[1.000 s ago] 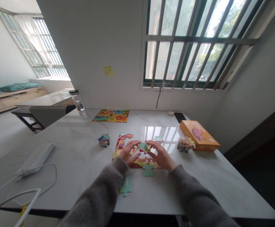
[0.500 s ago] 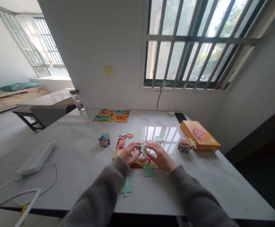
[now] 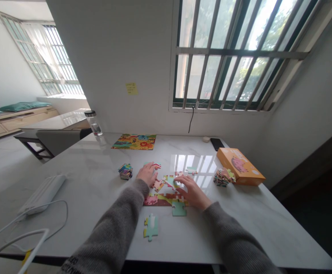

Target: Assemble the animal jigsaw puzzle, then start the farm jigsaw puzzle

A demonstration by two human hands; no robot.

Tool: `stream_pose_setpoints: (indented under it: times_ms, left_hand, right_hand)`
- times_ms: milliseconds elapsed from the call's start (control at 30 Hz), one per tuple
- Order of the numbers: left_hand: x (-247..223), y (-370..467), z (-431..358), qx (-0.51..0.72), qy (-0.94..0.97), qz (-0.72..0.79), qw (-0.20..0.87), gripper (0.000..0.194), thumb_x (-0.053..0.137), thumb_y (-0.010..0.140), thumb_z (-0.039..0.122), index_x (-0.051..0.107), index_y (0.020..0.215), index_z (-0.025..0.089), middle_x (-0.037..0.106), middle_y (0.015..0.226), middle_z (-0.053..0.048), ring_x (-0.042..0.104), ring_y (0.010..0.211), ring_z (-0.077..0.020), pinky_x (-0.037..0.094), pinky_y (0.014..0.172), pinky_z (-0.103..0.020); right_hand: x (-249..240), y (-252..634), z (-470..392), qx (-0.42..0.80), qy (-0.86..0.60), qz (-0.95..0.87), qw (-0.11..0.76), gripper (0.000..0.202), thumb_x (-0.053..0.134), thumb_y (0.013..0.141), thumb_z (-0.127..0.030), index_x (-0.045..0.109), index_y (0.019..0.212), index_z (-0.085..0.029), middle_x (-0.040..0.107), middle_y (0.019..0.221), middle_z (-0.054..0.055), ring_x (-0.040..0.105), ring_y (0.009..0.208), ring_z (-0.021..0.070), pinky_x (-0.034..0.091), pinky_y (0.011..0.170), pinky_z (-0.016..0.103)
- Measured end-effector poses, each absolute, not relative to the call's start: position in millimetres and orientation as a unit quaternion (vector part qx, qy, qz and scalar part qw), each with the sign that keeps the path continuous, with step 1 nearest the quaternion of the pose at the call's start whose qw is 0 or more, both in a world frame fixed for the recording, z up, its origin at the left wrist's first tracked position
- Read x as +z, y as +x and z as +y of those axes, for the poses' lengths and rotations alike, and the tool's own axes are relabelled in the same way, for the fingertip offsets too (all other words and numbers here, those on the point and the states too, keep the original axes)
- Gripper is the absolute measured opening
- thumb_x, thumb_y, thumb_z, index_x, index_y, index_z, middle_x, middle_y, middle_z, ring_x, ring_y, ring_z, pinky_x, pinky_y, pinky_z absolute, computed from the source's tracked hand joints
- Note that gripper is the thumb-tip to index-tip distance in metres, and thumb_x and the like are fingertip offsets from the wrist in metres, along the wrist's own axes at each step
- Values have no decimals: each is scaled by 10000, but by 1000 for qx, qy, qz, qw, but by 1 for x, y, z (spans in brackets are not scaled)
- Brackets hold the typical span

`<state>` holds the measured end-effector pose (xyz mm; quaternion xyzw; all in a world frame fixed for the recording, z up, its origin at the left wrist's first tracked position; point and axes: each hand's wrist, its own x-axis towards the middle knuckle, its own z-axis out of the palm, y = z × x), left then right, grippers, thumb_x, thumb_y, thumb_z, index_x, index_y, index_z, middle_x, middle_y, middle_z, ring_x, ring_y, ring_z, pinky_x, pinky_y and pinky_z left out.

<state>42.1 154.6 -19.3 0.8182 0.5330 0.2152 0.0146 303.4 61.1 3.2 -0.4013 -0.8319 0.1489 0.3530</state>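
Observation:
A partly joined jigsaw puzzle (image 3: pixel 166 199) lies before me, with a pink pig and brown ground along its lower edge. My left hand (image 3: pixel 147 174) rests fingers outstretched on its upper left part, hiding much of the red barn there. With thumb and fingertips, my right hand (image 3: pixel 193 191) grips the right side of a green-and-white puzzle piece (image 3: pixel 169 180) over the middle of the puzzle. Nearer me lie a mint-green piece (image 3: pixel 179 208) touching the lower edge and a green-and-yellow piece (image 3: pixel 151 227) apart from it. Another pale green piece (image 3: pixel 191 170) sits beyond my right hand.
Stacks of puzzle pieces stand at left (image 3: pixel 125 171) and right (image 3: pixel 223 177). An orange box (image 3: pixel 240 166) is at the right, a phone (image 3: pixel 217 144) behind it. A picture sheet (image 3: pixel 134 141), a bottle (image 3: pixel 93 123) and a white power strip (image 3: pixel 43 195) are also on the table.
My left hand has let go of the middle piece and moved left and slightly away from me, onto the puzzle's upper left. My right hand stays by the piece.

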Motion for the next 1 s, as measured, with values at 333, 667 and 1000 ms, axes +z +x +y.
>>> stream_pose_setpoints:
  times_ms: [333, 667, 1000]
  left_hand:
    - [-34, 45, 152, 230, 811, 538, 20, 417, 529, 893, 260, 557, 1309, 235, 552, 1411, -94, 456, 1320, -278, 332, 1135, -467]
    - [-37, 43, 153, 239, 812, 532, -2, 416, 563, 887, 280, 547, 1302, 272, 558, 1393, -72, 464, 1298, -273, 355, 1111, -455]
    - [-37, 45, 151, 236, 805, 544, 8, 416, 570, 886, 287, 542, 1301, 267, 543, 1415, -73, 457, 1310, -280, 336, 1123, -463]
  right_hand:
    - [2, 288, 99, 93, -418, -855, 292, 278, 599, 953, -242, 633, 1229, -257, 689, 1197, 82, 586, 1093, 246, 436, 965, 406]
    - [11, 266, 167, 45, -500, -846, 176, 386, 518, 984, -205, 579, 1361, -262, 657, 1244, 101, 556, 1115, 260, 422, 931, 377]
    - [9, 257, 174, -26, -496, -862, 100, 388, 444, 1003, -230, 586, 1344, -348, 601, 1262, 106, 500, 1126, 289, 398, 918, 414]
